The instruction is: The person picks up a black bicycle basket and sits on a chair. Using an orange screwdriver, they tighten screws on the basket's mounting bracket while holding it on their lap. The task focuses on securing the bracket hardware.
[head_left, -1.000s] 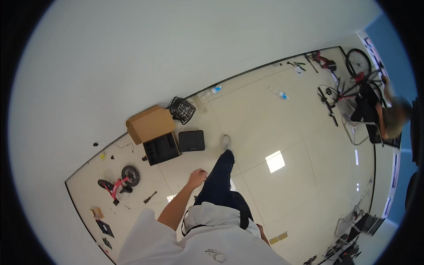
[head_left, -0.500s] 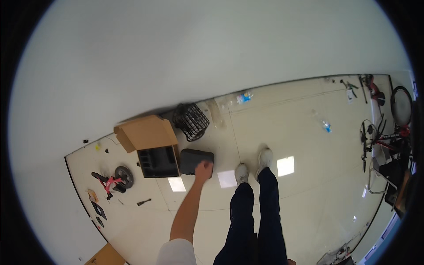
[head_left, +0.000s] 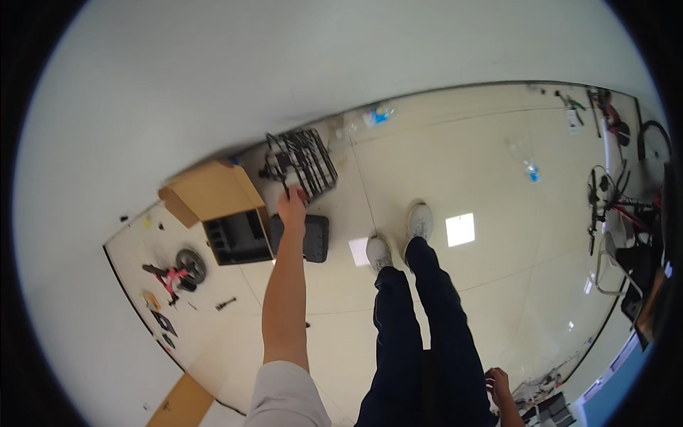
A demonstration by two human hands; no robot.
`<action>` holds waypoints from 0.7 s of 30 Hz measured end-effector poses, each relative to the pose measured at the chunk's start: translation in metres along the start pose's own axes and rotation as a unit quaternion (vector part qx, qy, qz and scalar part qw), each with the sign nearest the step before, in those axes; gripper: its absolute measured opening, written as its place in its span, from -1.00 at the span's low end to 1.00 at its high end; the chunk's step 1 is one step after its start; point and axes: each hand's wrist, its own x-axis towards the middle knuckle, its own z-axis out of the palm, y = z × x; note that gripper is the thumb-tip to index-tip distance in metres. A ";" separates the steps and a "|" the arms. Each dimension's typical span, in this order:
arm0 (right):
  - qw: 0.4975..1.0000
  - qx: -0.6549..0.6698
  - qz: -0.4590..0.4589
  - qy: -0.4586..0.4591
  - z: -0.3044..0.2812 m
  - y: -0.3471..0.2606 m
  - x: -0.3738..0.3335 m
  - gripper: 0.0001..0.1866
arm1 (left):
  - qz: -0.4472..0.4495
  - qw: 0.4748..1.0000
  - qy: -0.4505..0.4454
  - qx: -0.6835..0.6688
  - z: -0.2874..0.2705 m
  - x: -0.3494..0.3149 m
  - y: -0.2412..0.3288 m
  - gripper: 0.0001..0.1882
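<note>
My left hand (head_left: 292,204) reaches forward and is closed on the near edge of a black wire basket (head_left: 315,158) by the wall. The basket is tilted, and its bars are slightly blurred. Under my left forearm, partly covered by it, lies a dark plastic case (head_left: 317,239). To its left is an open cardboard box (head_left: 219,191) with a black compartmented insert (head_left: 238,238). My right hand (head_left: 500,386) hangs beside my right leg, its fingers loosely bent and apart, with nothing seen in them.
A small red bike-like frame with a black wheel (head_left: 190,265) and a dark tool (head_left: 225,304) lie at the left. Crumpled clear plastic (head_left: 377,116) and a clear bottle (head_left: 531,169) are on the floor ahead. Red bicycle parts (head_left: 629,213) stand at the right.
My left hand has moved forward from over the dark case to the wire basket and taken hold of it. The basket has turned and shifted. My right hand has come further into view.
</note>
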 end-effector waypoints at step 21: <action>0.600 0.320 -0.711 -0.180 -0.120 0.058 -0.378 -0.05 | -0.016 0.546 -0.800 -0.249 -0.101 -0.627 0.221 -0.65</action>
